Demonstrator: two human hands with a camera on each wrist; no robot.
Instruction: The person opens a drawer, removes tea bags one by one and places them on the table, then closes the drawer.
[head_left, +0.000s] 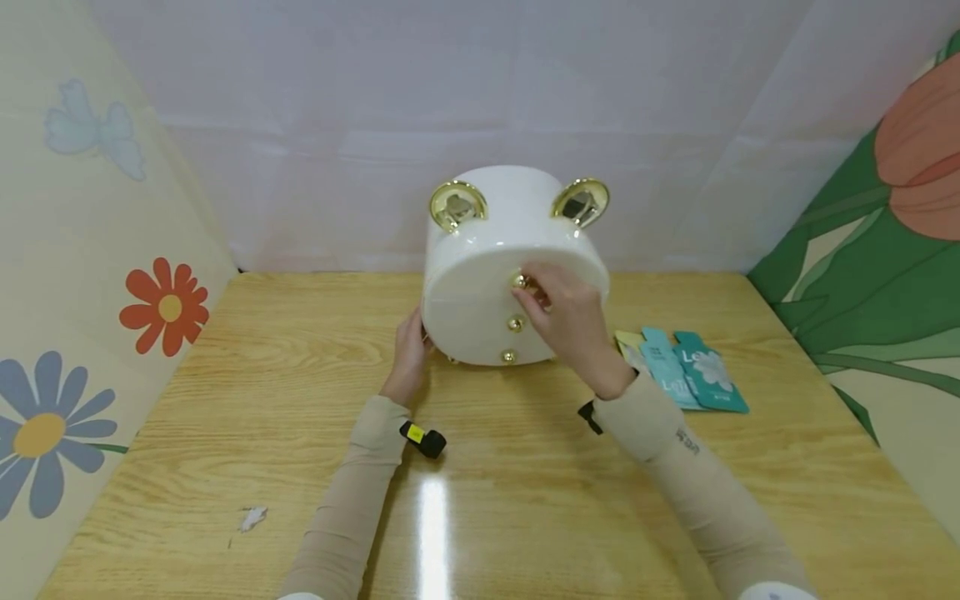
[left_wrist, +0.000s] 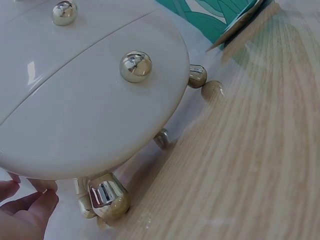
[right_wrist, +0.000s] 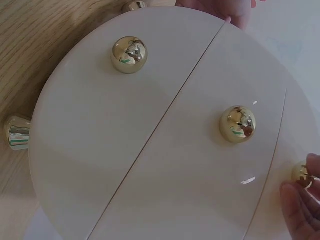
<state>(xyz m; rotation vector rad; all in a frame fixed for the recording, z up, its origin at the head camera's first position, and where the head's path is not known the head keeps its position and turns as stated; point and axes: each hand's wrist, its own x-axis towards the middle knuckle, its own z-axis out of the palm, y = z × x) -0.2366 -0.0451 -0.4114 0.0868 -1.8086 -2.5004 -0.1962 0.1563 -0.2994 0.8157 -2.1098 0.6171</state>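
A glossy white, drum-shaped storage box [head_left: 468, 312] with gold round ears [head_left: 459, 205] stands on small gold feet [left_wrist: 109, 195]. Its round front is split by seams into drawer fronts, each with a gold ball knob. My right hand [head_left: 570, 321] pinches the top knob [right_wrist: 300, 174] between thumb and fingers. Below it are the middle knob [right_wrist: 238, 124] and the bottom knob [right_wrist: 129, 54], both untouched. Against the box's left side rests my left hand [head_left: 408, 354], its fingers [left_wrist: 42, 202] touching low on the wall. The box's back is hidden.
Several flat sachets [head_left: 712, 379], teal and yellow, lie on the wooden table [head_left: 300, 400] to the right of the box. A white cloth [head_left: 337, 125] hangs behind. Painted panels [head_left: 172, 308] flank both sides. Near the front left, the tabletop has a pale chipped patch [head_left: 253, 518].
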